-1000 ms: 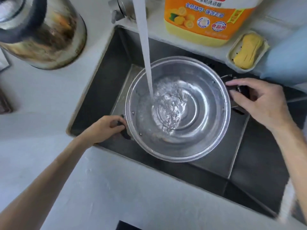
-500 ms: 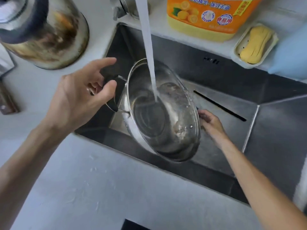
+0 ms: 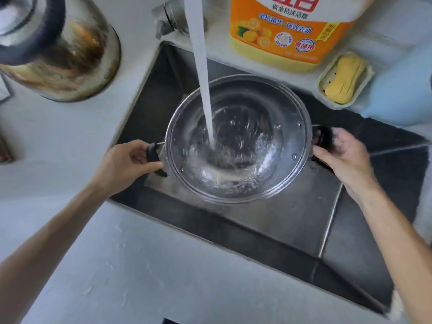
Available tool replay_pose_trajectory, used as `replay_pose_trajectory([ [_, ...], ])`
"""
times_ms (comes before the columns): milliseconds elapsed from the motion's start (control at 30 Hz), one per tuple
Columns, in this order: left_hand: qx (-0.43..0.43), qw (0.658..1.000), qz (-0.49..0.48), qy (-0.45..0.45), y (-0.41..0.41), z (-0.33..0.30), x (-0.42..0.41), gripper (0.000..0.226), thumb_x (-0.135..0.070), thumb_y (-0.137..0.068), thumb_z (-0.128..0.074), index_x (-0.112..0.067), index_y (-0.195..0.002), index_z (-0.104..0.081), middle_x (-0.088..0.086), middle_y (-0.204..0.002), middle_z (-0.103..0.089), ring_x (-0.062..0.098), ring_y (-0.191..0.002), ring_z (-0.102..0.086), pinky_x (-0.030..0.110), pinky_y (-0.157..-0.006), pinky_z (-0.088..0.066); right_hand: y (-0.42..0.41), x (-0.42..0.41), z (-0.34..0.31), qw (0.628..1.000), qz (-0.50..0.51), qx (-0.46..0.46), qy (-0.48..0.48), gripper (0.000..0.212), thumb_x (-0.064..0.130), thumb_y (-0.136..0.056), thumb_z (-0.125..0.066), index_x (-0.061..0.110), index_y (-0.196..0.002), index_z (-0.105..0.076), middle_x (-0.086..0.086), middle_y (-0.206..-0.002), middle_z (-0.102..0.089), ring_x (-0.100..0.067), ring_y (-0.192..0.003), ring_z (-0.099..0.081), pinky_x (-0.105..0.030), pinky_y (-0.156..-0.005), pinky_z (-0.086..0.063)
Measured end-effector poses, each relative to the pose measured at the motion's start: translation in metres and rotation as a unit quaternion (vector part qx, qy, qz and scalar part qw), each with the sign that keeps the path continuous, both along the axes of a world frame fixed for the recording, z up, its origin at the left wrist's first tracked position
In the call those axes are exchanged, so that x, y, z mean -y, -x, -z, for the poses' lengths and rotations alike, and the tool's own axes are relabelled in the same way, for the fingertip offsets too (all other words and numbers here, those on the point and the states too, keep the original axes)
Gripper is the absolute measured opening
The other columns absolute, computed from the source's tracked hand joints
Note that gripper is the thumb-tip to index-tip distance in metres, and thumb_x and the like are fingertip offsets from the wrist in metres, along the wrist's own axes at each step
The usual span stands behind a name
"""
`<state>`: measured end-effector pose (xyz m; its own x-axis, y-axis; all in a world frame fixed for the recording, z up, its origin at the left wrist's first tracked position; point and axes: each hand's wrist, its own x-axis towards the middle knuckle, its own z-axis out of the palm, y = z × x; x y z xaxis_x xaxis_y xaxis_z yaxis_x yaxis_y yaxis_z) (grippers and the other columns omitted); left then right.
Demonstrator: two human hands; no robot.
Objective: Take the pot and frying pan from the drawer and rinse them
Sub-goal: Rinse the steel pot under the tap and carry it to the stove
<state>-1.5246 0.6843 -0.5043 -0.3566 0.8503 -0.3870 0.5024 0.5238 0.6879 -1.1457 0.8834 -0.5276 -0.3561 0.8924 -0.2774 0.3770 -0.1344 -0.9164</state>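
While both hands grip side handles, pot [image 3: 238, 139] upright, mouth up; L hand [image 3: 126, 163], R hand [image 3: 341, 155].

Detergent bottle [image 3: 289, 26], soap dish [image 3: 343, 80], steel kettle [image 3: 56, 47] on counter [image 3: 163, 265].

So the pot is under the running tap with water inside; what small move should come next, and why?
Probably tilt the pot to pour the water out into the sink. The left hand and right hand each grip a side handle, and the stream is churning water inside, so a dump would finish this rinse.

Pale grey countertop [image 3: 70, 141] surrounds a dark steel sink [image 3: 292, 220].
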Motion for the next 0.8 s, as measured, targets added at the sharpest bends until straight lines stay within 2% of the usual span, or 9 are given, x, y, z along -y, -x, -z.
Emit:
replay_pose_trajectory([
  [100, 0.016, 0.999, -0.023, -0.040, -0.001, 0.000, -0.004, 0.025, -0.022, -0.068, -0.080, -0.026, -0.072, -0.056, -0.013, -0.077, -0.071, 0.004, -0.067, -0.066, 0.032, -0.074, -0.054, 0.004, 0.006, 0.002, 0.999, 0.015, -0.028, -0.020, 0.033, 0.003, -0.075, -0.073, 0.032, -0.085, -0.062, 0.020, -0.086, -0.072, 0.002, -0.084, -0.064, -0.017, -0.084, -0.049],
  [200, 0.057, 0.993, -0.057, -0.090, 0.003, 0.000, -0.006, 0.022, -0.019, -0.068, -0.076, -0.024, -0.073, -0.055, -0.019, -0.085, -0.072, 0.003, -0.088, -0.070, 0.021, -0.083, -0.055, 0.004, 0.009, 0.003, 0.997, 0.002, -0.075, -0.020, 0.025, 0.036, -0.058, -0.082, 0.033, -0.076, -0.065, 0.014, -0.105, -0.070, -0.009, -0.103, -0.064, -0.022, -0.090, -0.050],
  [267, 0.055, 0.990, -0.078, -0.099, 0.006, -0.002, -0.009, 0.023, -0.013, -0.071, -0.075, -0.021, -0.074, -0.053, -0.025, -0.088, -0.069, -0.001, -0.099, -0.066, 0.013, -0.086, -0.051, 0.003, 0.007, 0.001, 0.994, -0.004, -0.111, 0.010, 0.031, 0.042, -0.053, -0.084, 0.031, -0.076, -0.067, 0.013, -0.116, -0.067, -0.014, -0.113, -0.062, -0.024, -0.093, -0.050],
  [400, -0.019, 0.998, -0.034, -0.055, 0.006, -0.006, -0.009, 0.028, -0.014, -0.075, -0.076, -0.026, -0.071, -0.051, -0.023, -0.070, -0.071, -0.018, -0.067, -0.060, 0.001, -0.064, -0.041, 0.006, 0.005, -0.003, 0.993, -0.042, -0.108, -0.012, 0.022, 0.019, -0.064, -0.077, 0.035, -0.076, -0.069, 0.024, -0.113, -0.066, -0.007, -0.114, -0.060, -0.019, -0.093, -0.048],
  [533, 0.028, 0.997, -0.049, -0.046, 0.005, 0.004, -0.005, 0.032, -0.007, -0.077, -0.073, -0.028, -0.069, -0.050, -0.031, -0.077, -0.069, -0.014, -0.084, -0.064, 0.002, -0.076, -0.045, 0.003, 0.011, -0.005, 0.989, -0.073, -0.114, -0.059, 0.009, 0.038, -0.072, -0.074, 0.035, -0.077, -0.067, 0.019, -0.115, -0.067, -0.014, -0.115, -0.060, -0.027, -0.099, -0.047],
  [600, 0.080, 0.992, -0.068, -0.070, 0.004, 0.008, -0.005, 0.034, 0.004, -0.079, -0.068, -0.024, -0.070, -0.049, -0.019, -0.093, -0.072, -0.004, -0.104, -0.063, 0.011, -0.088, -0.049, 0.003, 0.014, -0.004, 0.984, -0.099, -0.101, -0.105, 0.007, 0.030, -0.078, -0.072, 0.034, -0.076, -0.066, 0.018, -0.116, -0.067, -0.020, -0.120, -0.057, -0.035, -0.103, -0.044],
  [667, 0.121, 0.985, -0.084, -0.094, 0.003, 0.006, -0.007, 0.034, 0.016, -0.080, -0.060, -0.015, -0.072, -0.050, 0.003, -0.105, -0.069, -0.004, -0.115, -0.056, 0.018, -0.099, -0.045, 0.003, 0.016, -0.004, 0.977, -0.119, -0.086, -0.154, 0.019, 0.005, -0.079, -0.068, 0.022, -0.072, -0.064, 0.021, -0.117, -0.066, -0.022, -0.122, -0.055, -0.037, -0.105, -0.042],
  [733, 0.146, 0.981, -0.076, -0.105, 0.001, 0.002, -0.010, 0.033, 0.020, -0.080, -0.056, -0.011, -0.071, -0.052, -0.007, -0.097, -0.071, -0.013, -0.111, -0.055, 0.014, -0.099, -0.044, 0.003, 0.016, -0.008, 0.970, -0.125, -0.077, -0.194, 0.029, -0.009, -0.076, -0.064, 0.019, -0.073, -0.061, 0.019, -0.123, -0.063, -0.024, -0.124, -0.054, -0.039, -0.106, -0.041],
  [800, 0.189, 0.976, -0.048, -0.095, 0.004, -0.003, -0.010, 0.033, 0.021, -0.081, -0.053, -0.010, -0.074, -0.058, -0.020, -0.086, -0.073, -0.015, -0.102, -0.059, 0.006, -0.087, -0.044, 0.000, 0.014, -0.008, 0.972, -0.120, -0.074, -0.189, 0.029, -0.013, -0.075, -0.065, 0.016, -0.078, -0.062, 0.002, -0.136, -0.054, -0.026, -0.129, -0.048, -0.040, -0.106, -0.041],
])
